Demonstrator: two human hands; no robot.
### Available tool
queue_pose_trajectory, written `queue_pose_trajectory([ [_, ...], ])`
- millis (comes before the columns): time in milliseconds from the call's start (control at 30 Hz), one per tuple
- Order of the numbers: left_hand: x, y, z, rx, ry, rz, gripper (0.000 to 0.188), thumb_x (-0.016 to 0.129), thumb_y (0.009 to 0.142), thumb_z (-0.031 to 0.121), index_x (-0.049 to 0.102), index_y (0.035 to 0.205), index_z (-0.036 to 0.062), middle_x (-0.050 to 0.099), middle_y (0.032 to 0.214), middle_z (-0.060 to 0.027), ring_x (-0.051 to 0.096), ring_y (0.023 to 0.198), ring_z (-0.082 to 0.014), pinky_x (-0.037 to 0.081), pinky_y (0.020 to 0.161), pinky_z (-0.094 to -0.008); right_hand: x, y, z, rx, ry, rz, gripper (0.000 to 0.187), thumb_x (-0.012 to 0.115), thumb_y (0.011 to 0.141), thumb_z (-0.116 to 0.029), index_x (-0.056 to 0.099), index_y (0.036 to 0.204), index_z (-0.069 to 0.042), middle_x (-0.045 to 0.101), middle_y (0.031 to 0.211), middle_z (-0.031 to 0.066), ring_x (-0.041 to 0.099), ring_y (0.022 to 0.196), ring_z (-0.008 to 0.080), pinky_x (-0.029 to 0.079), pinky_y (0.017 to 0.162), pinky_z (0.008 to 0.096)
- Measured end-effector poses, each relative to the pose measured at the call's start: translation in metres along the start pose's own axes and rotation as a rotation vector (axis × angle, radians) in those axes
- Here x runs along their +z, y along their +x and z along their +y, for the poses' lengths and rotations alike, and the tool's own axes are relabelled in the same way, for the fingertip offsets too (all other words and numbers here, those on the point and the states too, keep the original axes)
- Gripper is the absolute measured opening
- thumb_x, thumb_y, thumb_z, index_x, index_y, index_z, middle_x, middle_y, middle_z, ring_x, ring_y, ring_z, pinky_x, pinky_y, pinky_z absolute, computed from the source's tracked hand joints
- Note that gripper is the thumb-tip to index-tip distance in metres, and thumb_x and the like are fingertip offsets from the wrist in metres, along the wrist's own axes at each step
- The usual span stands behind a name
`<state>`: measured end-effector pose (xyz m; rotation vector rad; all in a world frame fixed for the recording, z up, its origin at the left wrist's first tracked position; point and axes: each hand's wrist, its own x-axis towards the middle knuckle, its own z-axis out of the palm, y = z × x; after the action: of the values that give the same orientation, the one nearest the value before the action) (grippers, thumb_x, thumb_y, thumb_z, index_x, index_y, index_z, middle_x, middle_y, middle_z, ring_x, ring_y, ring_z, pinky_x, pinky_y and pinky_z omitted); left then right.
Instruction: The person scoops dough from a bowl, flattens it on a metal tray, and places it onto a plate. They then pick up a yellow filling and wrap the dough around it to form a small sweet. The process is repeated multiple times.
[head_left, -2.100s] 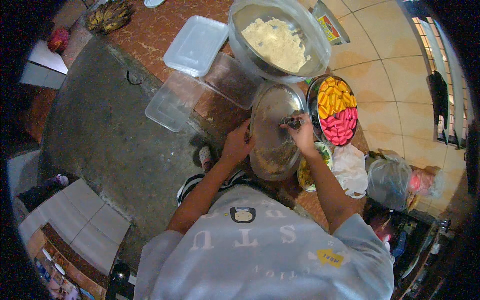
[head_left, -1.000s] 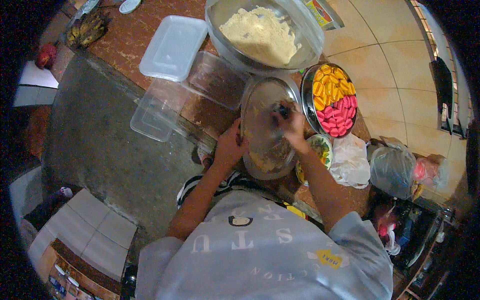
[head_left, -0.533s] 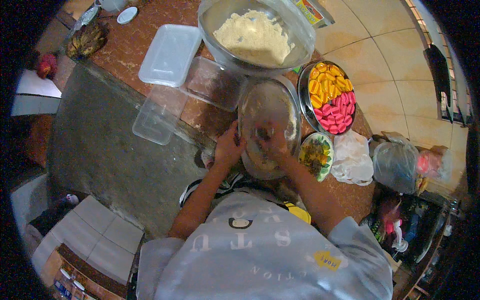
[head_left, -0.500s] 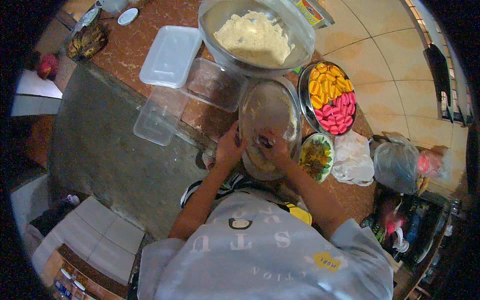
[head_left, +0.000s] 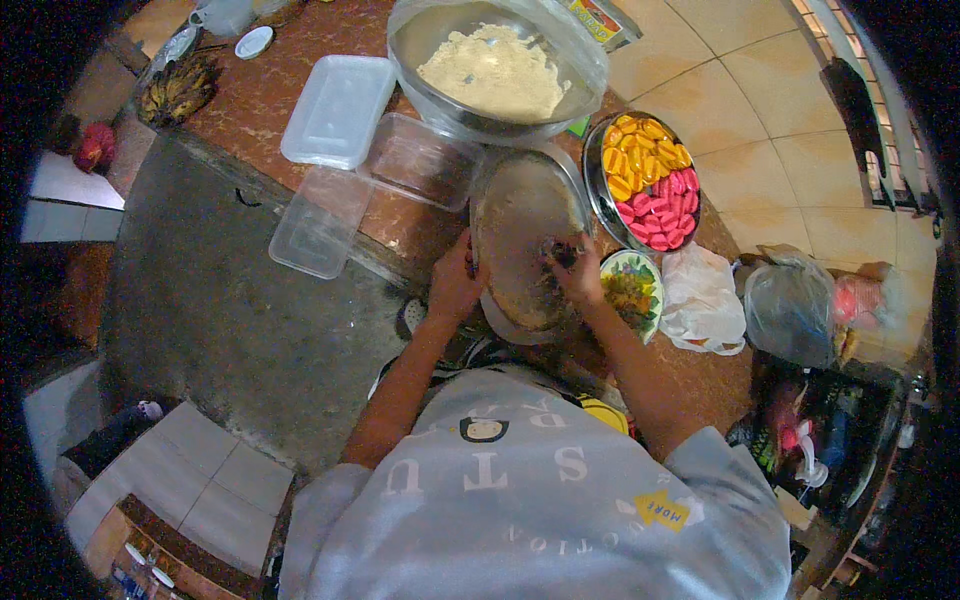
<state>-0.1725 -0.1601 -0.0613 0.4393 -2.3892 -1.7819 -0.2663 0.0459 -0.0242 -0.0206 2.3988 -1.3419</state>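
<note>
An oval metal tray (head_left: 520,215) with a powdery film over its bottom lies in front of me at the counter's near edge. Its left rim is gripped by my left hand (head_left: 455,280), fingers curled around the edge. Over the right part of the tray is my right hand (head_left: 580,275), its fingers closed around a small dark object (head_left: 560,252) whose kind I cannot make out. Beyond the tray stands a large metal bowl (head_left: 415,85), covered partly by clear plastic, with a heap of pale yellow powder (head_left: 495,75) in it.
Right of the tray sit another oval tray (head_left: 592,190) of yellow- and pink-wrapped pieces (head_left: 660,210), a floral plate (head_left: 655,290) and a white plastic bag (head_left: 700,305). To the left lie a white plastic container (head_left: 338,110), clear lids (head_left: 318,225) and bananas (head_left: 178,90).
My right hand has moved right across the oval tray with the dark object. My left hand stays at the left rim. The whole view has shifted slightly.
</note>
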Motion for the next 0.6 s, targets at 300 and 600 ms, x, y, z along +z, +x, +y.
queue_pose_trajectory([
  [300, 0.015, -0.001, -0.029, 0.129, 0.071, 0.077, 0.062, 0.067, 0.081, 0.019, 0.045, 0.135, -0.0025, 0.065, 0.090, -0.0212, 0.064, 0.078, -0.0367, 0.051, 0.071, -0.0446, -0.029, 0.005, 0.013, -0.630, -0.545, 0.054, 0.057, 0.080, 0.069, -0.008, 0.053, 0.119, -0.001, 0.059, 0.111, 0.0167, 0.057, 0.103, 0.0319, 0.047, 0.090, 0.0408],
  [600, 0.011, -0.002, -0.022, 0.124, 0.049, 0.122, 0.060, 0.067, 0.080, 0.019, 0.048, 0.133, -0.0022, 0.065, 0.092, -0.0220, 0.065, 0.079, -0.0370, 0.052, 0.072, -0.0428, 0.011, -0.024, 0.027, -0.024, 0.341, -0.085, 0.038, 0.050, 0.094, -0.035, 0.057, 0.114, -0.004, 0.057, 0.092, 0.0085, 0.058, 0.087, 0.0260, 0.050, 0.078, 0.0374],
])
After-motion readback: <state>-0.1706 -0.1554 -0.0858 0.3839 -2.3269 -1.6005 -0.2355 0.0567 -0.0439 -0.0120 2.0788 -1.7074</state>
